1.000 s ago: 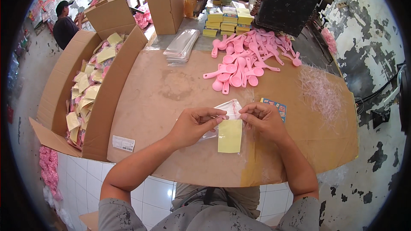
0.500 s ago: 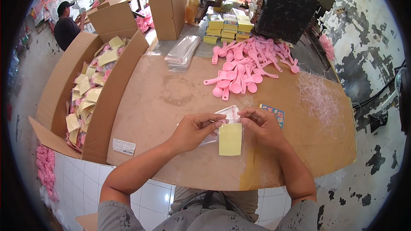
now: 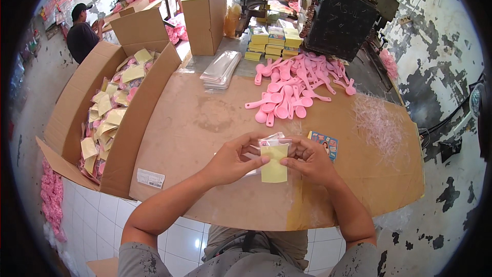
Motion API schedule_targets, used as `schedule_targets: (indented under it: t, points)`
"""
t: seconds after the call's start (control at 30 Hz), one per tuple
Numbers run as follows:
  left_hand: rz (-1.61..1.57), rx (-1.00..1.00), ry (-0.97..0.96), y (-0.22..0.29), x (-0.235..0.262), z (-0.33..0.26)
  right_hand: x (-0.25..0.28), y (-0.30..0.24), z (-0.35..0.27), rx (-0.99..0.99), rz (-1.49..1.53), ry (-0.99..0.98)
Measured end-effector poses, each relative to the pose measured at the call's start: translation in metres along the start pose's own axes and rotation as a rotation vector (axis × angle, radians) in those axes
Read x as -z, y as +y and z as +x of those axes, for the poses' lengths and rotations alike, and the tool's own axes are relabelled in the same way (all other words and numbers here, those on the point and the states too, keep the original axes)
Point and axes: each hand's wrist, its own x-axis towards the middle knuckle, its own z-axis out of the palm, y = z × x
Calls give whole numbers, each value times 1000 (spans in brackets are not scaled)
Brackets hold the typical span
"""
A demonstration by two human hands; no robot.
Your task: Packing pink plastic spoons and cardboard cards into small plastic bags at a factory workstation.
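Above the near edge of the brown cardboard-covered counter [image 3: 205, 123], both hands held a small clear plastic packet with a pale yellow paper card [image 3: 274, 166]. The left hand [image 3: 233, 161] pinched the packet's left side, fingers [image 3: 259, 160] closed on it, and the right hand [image 3: 310, 161] gripped its right side and top, fingers [image 3: 287, 162] likewise pressed together on the film. A strip of pink showed at the packet's top edge.

The packet looked very light, thin and floppy, its film probably slippery; a pinch at both upper corners, where the card stiffens it, seemed the surest hold.

Just beyond the right hand lay a small printed blue card [image 3: 324, 142]. Farther back sat a heap of pink plastic spoons [image 3: 297, 84], a stack of clear plastic sleeves [image 3: 221, 69], and a tangle of thin clear plastic strips [image 3: 379, 123]. To the left stood an open cardboard box [image 3: 136, 123] filled with finished yellow packets [image 3: 107, 118].
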Motion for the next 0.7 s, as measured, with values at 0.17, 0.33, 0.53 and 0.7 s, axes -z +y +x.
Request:
schedule_targets:
  t: [0.17,0.33,0.53,0.7]
  points:
    - [-62,173,-70,-5,5,-2,-4,5,0,64,2,22]
    - [-37,164,-30,-2,8,2,-7,1,0,12,2,51]
    - [-12,166,-35,-7,9,5,-6,-2,-1,3,16,68]
    - [-67,158,-22,-2,9,4,-7,-1,-3,25,30,73]
